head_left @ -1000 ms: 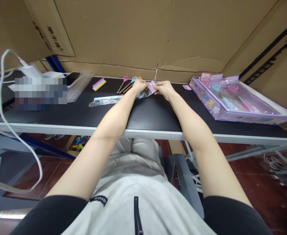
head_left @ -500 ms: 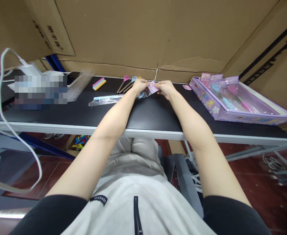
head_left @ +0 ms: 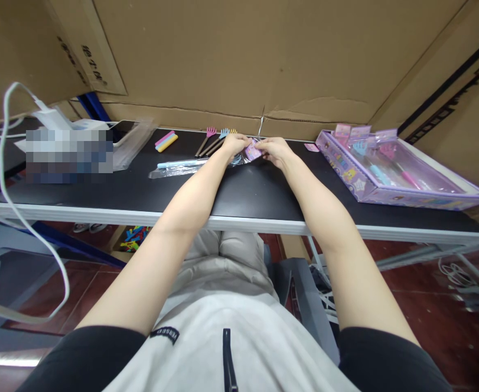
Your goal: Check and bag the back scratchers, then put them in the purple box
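The purple display box (head_left: 370, 191) stands on the black tabletop (head_left: 259, 190) and holds packaged hand-shaped sticks, one with a blue head (head_left: 360, 148) and one with a pink head (head_left: 387, 150); well to the left of the display box, the left hand (head_left: 237, 144) pinches the end of a clear packet (head_left: 176, 171) with a blue stick (head_left: 184, 163) inside, its fingers at the near edge of a small purple card (head_left: 253, 152); the right hand (head_left: 275, 149), nearer the display box, has its thumb and fingers pinched together on the card's other edge; whether the card lies inside the packet or against its mouth I cannot tell.

Just left of the display box lies a small pink card (head_left: 312, 147); farther left of the box than the hands rest loose sticks with pink (head_left: 210, 132), blue (head_left: 224, 132) and yellow (head_left: 233, 131) hand-shaped heads and dark handles; farther from the box again sit three short bars, pink, blue and yellow (head_left: 166, 142), side by side; beyond these, still farther from the box, is a heap of clear plastic sleeves (head_left: 132, 144), then a white adapter (head_left: 54, 118) with its cable (head_left: 4, 141); behind the display box rises brown cardboard (head_left: 280, 60).
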### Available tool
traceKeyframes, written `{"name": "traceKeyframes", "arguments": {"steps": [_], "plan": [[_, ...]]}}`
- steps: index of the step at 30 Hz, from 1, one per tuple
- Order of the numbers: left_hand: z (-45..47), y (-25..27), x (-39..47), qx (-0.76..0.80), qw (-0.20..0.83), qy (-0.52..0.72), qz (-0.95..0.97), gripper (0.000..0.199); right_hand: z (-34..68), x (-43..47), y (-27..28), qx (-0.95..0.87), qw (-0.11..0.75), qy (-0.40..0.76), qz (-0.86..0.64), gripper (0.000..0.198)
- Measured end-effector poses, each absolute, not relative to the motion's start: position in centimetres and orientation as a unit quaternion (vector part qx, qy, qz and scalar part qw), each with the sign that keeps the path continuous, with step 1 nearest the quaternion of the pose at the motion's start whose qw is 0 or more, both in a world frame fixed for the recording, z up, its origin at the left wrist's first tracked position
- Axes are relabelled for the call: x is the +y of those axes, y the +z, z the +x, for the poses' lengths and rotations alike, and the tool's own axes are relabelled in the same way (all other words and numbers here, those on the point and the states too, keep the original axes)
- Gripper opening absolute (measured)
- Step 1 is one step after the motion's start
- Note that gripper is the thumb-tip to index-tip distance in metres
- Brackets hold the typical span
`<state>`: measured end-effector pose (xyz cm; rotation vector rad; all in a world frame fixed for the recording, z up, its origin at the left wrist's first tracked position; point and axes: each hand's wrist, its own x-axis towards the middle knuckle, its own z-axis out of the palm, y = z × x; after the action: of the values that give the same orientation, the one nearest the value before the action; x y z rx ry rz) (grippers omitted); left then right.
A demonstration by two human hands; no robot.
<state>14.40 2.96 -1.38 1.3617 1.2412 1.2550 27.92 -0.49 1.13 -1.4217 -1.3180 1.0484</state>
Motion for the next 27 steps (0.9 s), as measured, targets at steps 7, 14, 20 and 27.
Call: {"name": "traceKeyframes", "arguments": {"steps": [7,14,20,27], "plan": [[14.0,-1.4,2.7,0.496,0.388,0.439,0.641,0.017,28.2,-0.3,1.4,-0.511,0.457,0.433,-0.585,0.036],[13.8,-1.7,2.5,0.511,0.216,0.254,0.792,0.071,28.7,0.3,1.3,-0.48,0.461,0.444,-0.6,0.037],[14.0,-1.9,2.4,0.511,0.182,0.245,0.804,0.067,28.8,-0.2,1.6,-0.51,0.453,0.421,-0.598,0.037],[14.0,-2.2,2.8,0.503,0.181,0.256,0.805,0.064,29.1,0.5,1.0,-0.573,0.442,0.35,-0.595,0.029]]}}
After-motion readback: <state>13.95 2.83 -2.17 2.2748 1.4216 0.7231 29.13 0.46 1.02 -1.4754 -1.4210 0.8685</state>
